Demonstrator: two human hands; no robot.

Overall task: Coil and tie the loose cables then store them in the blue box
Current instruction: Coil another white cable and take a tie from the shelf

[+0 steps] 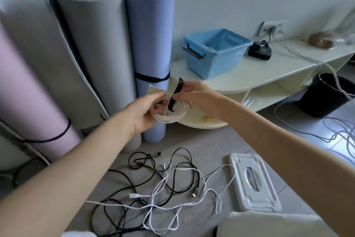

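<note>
While the left hand [145,113] pinched the small coil of white cable [169,111] by its near-left edge, the right hand [194,96] held a black fabric strap [175,95] threaded across the coil, fingers curled on the strap's upper part. Both were raised in front of the open pale-blue plastic box [215,52], which sat on a low cream shelf [269,67] beyond and slightly right of the hands. Judging by this, the tying step was in hand: the coil was formed, the strap not yet closed round it (its lower end hung free through the loop). Next, the strap probably needed wrapping tight and fastening, with the left hand keeping the turns together. Well below the box, on the grey floor, a tangle of loose black and white cables [163,185] awaited coiling.
</note>
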